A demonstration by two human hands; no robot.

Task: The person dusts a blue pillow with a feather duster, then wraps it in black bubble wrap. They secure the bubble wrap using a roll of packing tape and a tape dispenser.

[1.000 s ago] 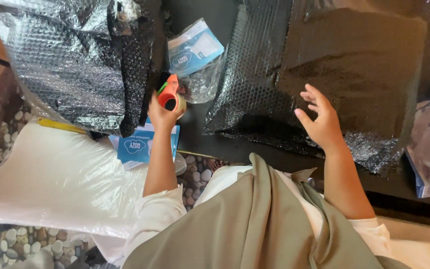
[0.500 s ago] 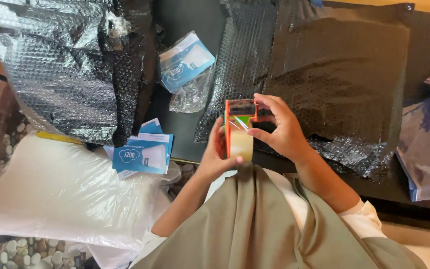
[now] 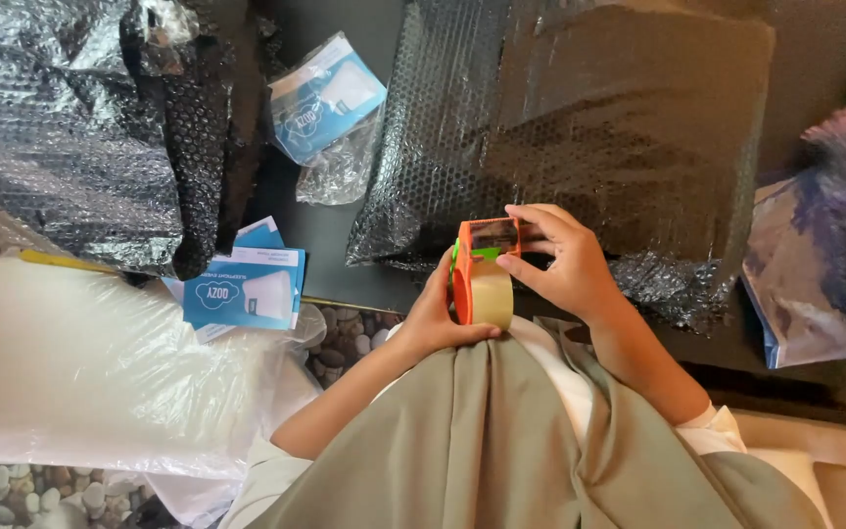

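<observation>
- An orange tape dispenser [image 3: 477, 279] loaded with a roll of tan packing tape [image 3: 491, 296] is held up close in front of the person's body, just above the olive-grey cloth [image 3: 501, 431] that drapes over their lap.
- The left hand [image 3: 433, 318] grasps the dispenser from below and behind, its fingers wrapped about the orange frame and the roll.
- The right hand [image 3: 560, 260] pinches the dispenser's top end, thumb below and fingers [image 3: 531, 217] curled over the dark cutter part; both hands are clenched on the dispenser.
- Just beyond the dispenser a large parcel wrapped in black bubble wrap [image 3: 580, 137] lies flat on the dark counter [image 3: 315, 225].
- To the left of the dispenser, near the counter's edge, lie blue-and-white printed cards [image 3: 242, 289], stacked and slightly fanned.
- Farther from the dispenser, up and to the left, a clear plastic bag holding a blue-and-white packet [image 3: 325, 103] lies on the counter.
- Well left of the dispenser a heap of silvery-black bubble wrap [image 3: 70, 127] is bunched up, and below it a big white cushion in clear plastic film [image 3: 80, 362] lies over a pebbled floor [image 3: 345, 338].
- Well right of the dispenser a plastic bag with a purple, fluffy thing [image 3: 834, 235] lies at the frame's edge.
</observation>
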